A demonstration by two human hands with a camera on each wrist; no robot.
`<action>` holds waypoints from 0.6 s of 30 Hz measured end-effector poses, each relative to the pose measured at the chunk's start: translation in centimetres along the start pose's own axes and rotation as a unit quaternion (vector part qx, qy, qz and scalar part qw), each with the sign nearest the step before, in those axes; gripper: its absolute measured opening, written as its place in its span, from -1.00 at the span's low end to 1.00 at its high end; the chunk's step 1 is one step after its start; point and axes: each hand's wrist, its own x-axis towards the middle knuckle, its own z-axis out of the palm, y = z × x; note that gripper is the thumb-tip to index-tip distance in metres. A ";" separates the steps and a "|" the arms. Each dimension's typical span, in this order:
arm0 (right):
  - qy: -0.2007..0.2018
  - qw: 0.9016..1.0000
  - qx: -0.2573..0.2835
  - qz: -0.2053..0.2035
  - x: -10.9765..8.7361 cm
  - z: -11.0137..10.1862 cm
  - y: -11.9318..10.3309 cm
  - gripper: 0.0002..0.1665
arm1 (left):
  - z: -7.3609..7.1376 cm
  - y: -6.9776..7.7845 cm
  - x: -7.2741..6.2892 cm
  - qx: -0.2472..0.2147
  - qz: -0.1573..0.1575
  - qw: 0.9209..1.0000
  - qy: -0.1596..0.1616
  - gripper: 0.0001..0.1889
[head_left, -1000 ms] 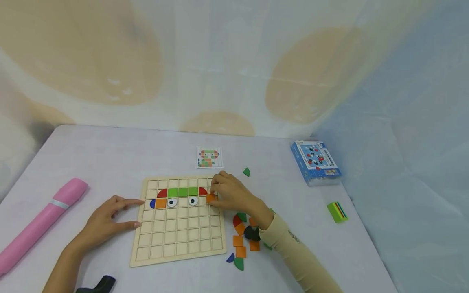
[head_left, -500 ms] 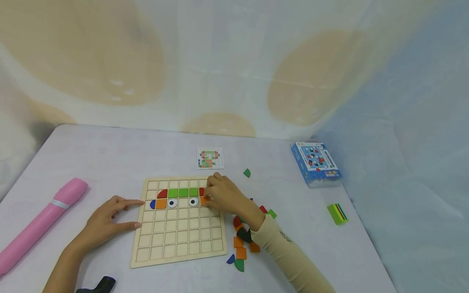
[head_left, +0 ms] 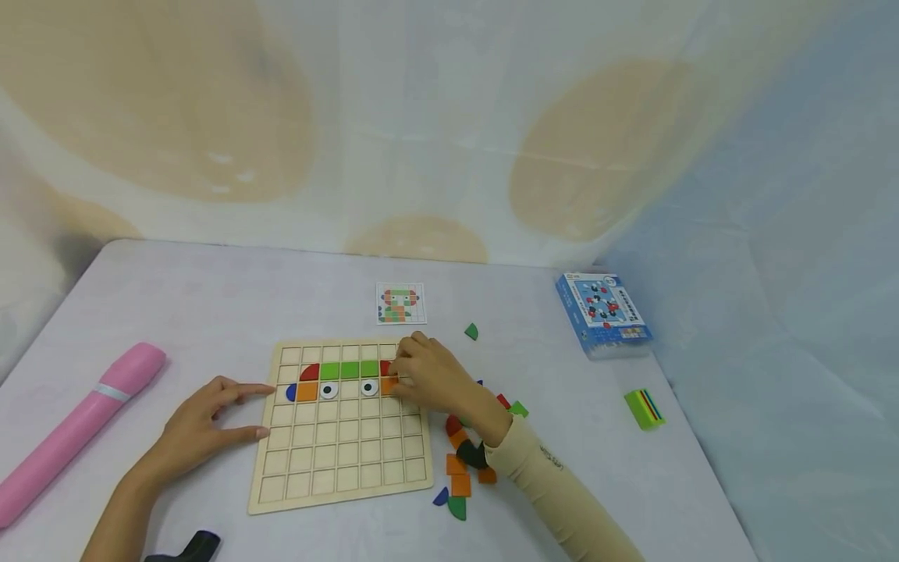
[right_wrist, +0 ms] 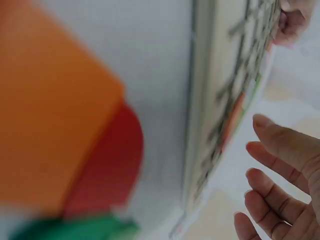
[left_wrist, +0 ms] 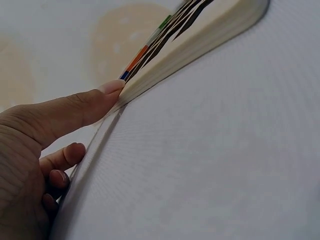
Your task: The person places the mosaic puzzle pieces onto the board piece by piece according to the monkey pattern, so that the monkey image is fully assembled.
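Observation:
A wooden grid board (head_left: 344, 433) lies on the table. Its upper rows hold red quarter-rounds (head_left: 310, 372), green squares (head_left: 350, 370), white eye discs (head_left: 328, 389), a blue half-round (head_left: 291, 393) and an orange square (head_left: 307, 391). My left hand (head_left: 193, 433) rests its outstretched thumb and forefinger at the board's left edge; the left wrist view shows the thumb (left_wrist: 80, 112) against the edge. Over the board's upper right is my right hand (head_left: 438, 375), fingertips at another orange square (head_left: 389, 385) set in the grid. In the right wrist view the fingers (right_wrist: 272, 195) are loose with nothing between them.
Loose orange squares (head_left: 460, 485), a green quarter-round (head_left: 457, 508) and other pieces lie right of the board, partly under the right wrist. Beyond it are a pattern card (head_left: 401, 304) and a blue box (head_left: 605, 316). A pink roll (head_left: 84, 429) lies at left.
My right hand moved slightly left with the orange square, which now sits in the cell below the right red quarter-round, right of the eye disc. The left hand has stayed put.

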 end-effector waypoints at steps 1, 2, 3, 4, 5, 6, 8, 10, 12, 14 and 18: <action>0.009 1.000 0.010 0.003 -0.3 -0.3 0.3 -0.72 | 0.0 0.0 0.0 -0.001 0.000 1.000 -0.002 -0.37; 0.019 1.000 0.021 0.007 -0.7 -0.7 0.7 -0.74 | 0.0 0.1 0.1 0.000 0.000 1.000 -0.004 -0.37; 0.028 0.999 0.030 0.012 -1.1 -1.1 1.1 -0.76 | 0.0 0.1 0.1 0.001 -0.001 1.000 -0.006 -0.37; 0.036 0.998 0.038 0.020 -1.6 -1.5 1.5 -0.77 | 0.0 0.1 0.1 0.002 -0.001 1.000 -0.007 -0.37; 0.045 0.998 0.042 0.027 -2.1 -1.9 2.0 -0.78 | 0.0 0.2 0.1 0.005 -0.001 1.000 -0.006 -0.37; 0.052 0.997 0.049 0.037 -2.6 -2.2 2.5 -0.79 | 0.0 0.2 0.1 0.007 0.000 1.000 -0.007 -0.36; 0.061 0.995 0.053 0.058 -3.8 -2.6 3.6 -0.80 | 0.0 0.1 0.0 0.009 0.000 1.000 -0.007 -0.36; 0.058 0.993 0.061 0.082 -5.0 -2.7 4.5 -0.80 | -0.1 0.1 0.0 0.010 0.002 1.000 -0.002 -0.37; 0.043 0.992 0.065 0.103 -6.1 -2.4 5.2 -0.80 | -0.1 0.1 -0.1 0.008 0.005 1.000 0.001 -0.38; 0.023 0.990 0.068 0.118 -7.2 -2.0 5.8 -0.80 | -0.2 0.0 -0.1 0.004 0.008 1.000 0.005 -0.39; -0.001 0.990 0.069 0.126 -8.6 -1.2 6.8 -0.78 | -0.2 -0.1 -0.1 -0.004 0.012 1.000 0.009 -0.40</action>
